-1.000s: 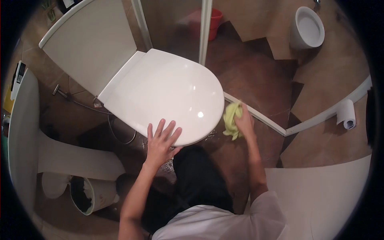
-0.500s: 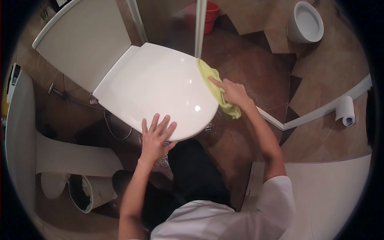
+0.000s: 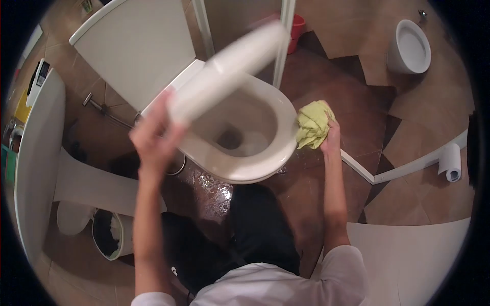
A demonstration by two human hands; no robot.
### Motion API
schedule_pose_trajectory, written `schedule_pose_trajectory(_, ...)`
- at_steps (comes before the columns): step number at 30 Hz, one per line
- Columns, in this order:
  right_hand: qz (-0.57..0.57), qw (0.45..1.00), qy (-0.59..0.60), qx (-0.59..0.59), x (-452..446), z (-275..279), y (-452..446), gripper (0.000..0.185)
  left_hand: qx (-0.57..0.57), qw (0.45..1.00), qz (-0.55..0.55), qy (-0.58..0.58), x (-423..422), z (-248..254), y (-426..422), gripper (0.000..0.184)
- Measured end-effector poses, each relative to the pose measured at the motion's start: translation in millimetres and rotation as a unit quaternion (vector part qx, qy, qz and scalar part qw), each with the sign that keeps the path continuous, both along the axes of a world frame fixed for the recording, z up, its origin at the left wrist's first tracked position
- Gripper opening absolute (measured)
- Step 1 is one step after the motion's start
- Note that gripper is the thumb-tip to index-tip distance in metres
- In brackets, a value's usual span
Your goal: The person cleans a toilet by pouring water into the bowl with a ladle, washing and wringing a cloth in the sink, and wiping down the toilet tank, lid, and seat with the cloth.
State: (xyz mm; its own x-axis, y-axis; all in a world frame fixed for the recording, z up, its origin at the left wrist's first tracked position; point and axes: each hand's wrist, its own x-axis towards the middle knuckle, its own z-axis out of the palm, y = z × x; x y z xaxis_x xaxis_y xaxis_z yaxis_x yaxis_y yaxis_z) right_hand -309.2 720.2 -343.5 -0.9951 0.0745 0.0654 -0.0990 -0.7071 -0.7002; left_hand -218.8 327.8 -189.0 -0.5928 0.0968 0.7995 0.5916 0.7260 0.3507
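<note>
The white toilet lid (image 3: pixel 229 71) is tilted partway up and blurred by motion. My left hand (image 3: pixel 155 130) grips its near edge, fingers around the rim. Under the lid the toilet seat (image 3: pixel 283 120) lies on the bowl, and the inside of the bowl shows. Right of the seat, my right hand (image 3: pixel 332 133) is closed on a bunched yellow-green cloth (image 3: pixel 312 124), close beside the seat's rim.
A white tank (image 3: pixel 138 46) stands behind the toilet, with a hose sprayer (image 3: pixel 92 102) to its left. A washbasin and a waste bin (image 3: pixel 113 234) are at left. A red bucket (image 3: pixel 297 33), urinal (image 3: pixel 412 47) and paper roll (image 3: pixel 450 163) are right. The floor looks wet.
The lid was closed and has risen in my left hand, uncovering the seat and bowl. My right hand has drawn the cloth away from the lid's far edge and bunched it.
</note>
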Motion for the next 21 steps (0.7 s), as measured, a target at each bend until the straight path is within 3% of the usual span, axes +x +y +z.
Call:
schedule_pose_trajectory(2,-0.018,0.998,0.018,0.052,-0.3,13.5,-20.1,0.039,0.120,0.988,0.092,0.024,-33.0,27.5,-30.3,0.040)
schedule_pose_trajectory(3,-0.045,0.987,0.036,0.152,-3.1,14.6,-29.8,0.039,0.208,0.975,0.067,0.049,-50.8,44.3,-38.5,0.037)
schedule_pose_trajectory(4,-0.072,0.964,0.056,0.251,-7.1,16.0,-36.3,0.040,0.212,0.969,0.122,0.046,-66.0,59.3,-54.2,0.035)
schedule_pose_trajectory(6,-0.093,0.857,0.094,0.498,-23.0,-9.0,-50.1,0.039,0.249,0.955,0.134,0.083,-101.9,70.7,-83.7,0.034)
schedule_pose_trajectory(9,-0.039,0.849,0.049,0.525,-28.0,-15.6,-61.1,0.044,0.170,0.943,0.250,0.137,-138.1,65.6,-131.8,0.036)
schedule_pose_trajectory(11,-0.054,0.755,0.066,0.650,-23.1,-2.4,-67.3,0.055,0.068,0.941,0.279,0.177,-151.6,57.3,-156.0,0.037)
schedule_pose_trajectory(12,-0.049,0.755,0.068,0.651,-22.5,5.0,-71.6,0.055,0.067,0.940,0.284,0.175,-154.3,58.3,-163.9,0.037)
schedule_pose_trajectory(14,-0.054,0.673,0.045,0.736,-22.5,14.7,-79.9,0.065,-0.165,0.833,0.455,0.270,-156.9,57.3,-178.2,0.042)
schedule_pose_trajectory(15,-0.063,0.632,0.046,0.771,-28.1,10.1,-80.9,0.067,-0.165,0.831,0.459,0.266,-154.8,54.3,-176.3,0.042)
schedule_pose_trajectory(17,-0.060,0.608,0.053,0.790,-44.9,6.6,-91.8,0.065,-0.103,0.849,0.497,0.150,-154.8,49.8,-175.1,0.048)
schedule_pose_trajectory(21,-0.093,0.532,0.101,0.836,-91.9,-12.6,-118.4,0.053,-0.133,0.840,0.506,0.142,-162.3,38.1,-202.0,0.046)
